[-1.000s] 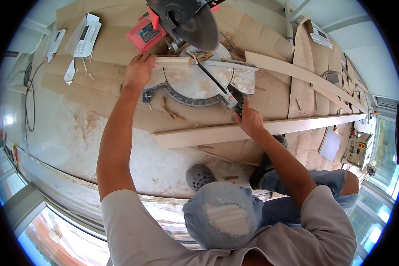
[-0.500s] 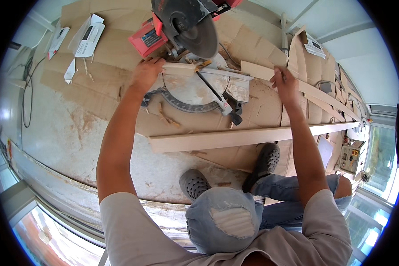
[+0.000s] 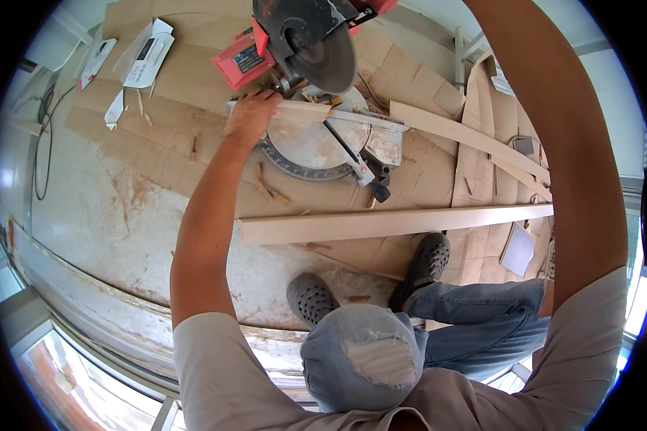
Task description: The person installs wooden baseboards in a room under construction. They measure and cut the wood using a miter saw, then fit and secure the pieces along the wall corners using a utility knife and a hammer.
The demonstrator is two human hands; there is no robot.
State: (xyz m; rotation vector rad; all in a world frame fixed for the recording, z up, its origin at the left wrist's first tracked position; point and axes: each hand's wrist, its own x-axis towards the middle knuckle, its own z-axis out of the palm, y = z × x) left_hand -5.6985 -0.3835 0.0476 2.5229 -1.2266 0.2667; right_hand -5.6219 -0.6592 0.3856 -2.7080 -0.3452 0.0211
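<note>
A short wooden strip (image 3: 303, 110) lies against the fence of a mitre saw (image 3: 313, 144). My left hand (image 3: 254, 115) grips the strip's left end, fingers curled over its top edge. Just right of that hand, above the strip, the saw's round blade (image 3: 327, 61) is raised and apart from the wood. My right arm reaches up past the upper right edge, so the hand itself is out of sight. Between me and the saw lies a long pale board (image 3: 381, 224), with its right end hidden behind my right arm.
Another long wooden strip (image 3: 460, 132) slants right from beside the saw. Flattened cardboard (image 3: 172, 129) covers much of the floor, with wood scraps (image 3: 268, 188) near the saw. Opened white packaging (image 3: 148, 61) lies far left, near a dark cable (image 3: 42, 158). My shoes (image 3: 313, 299) are close to the board.
My right hand has swung up and out of view from above the slanting strip. My left hand has shifted slightly right, still on the short strip.
</note>
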